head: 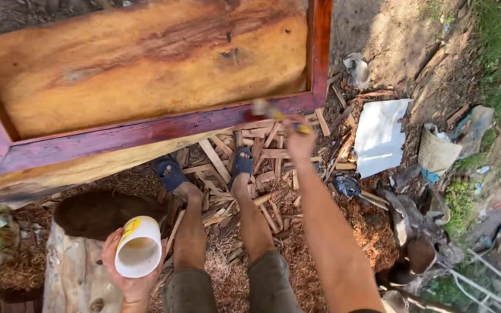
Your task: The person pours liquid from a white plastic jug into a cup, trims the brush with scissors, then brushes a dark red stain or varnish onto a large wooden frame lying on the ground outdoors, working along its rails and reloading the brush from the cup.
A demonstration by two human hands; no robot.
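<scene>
Left hand [127,277] was curled tight around a white cup [138,246] with a yellow patch on its side, at the near left of the view; the cup was tipped so its open mouth faced the camera, pale liquid or coating inside, hard to tell which. Cup was held just over a pale log [73,278] with a dark brown hollow behind it. Right hand [298,139] was stretched far out, fist closed on a brush [273,113] with a yellow handle; the brush end was blurred, at or touching the lower right corner of the red-stained frame [146,130]. Frame bordered a big orange-brown wood slab [140,58] that filled the far left and centre. The frame's right rail ran up along the slab's right edge, also reddish. Below the slab, the person's bare legs in olive shorts, feet in blue sandals [172,174], stood on a pile of wood scraps [262,168] and sawdust. To the right of the brush hand lay a white sheet [381,136] on the dirt, with a tan bag [436,152] beside it further right. Dark scraps and junk lay at the near right, grass along the far right edge. A crumpled grey rag [357,69] lay on the dirt at far right of the frame corner.
</scene>
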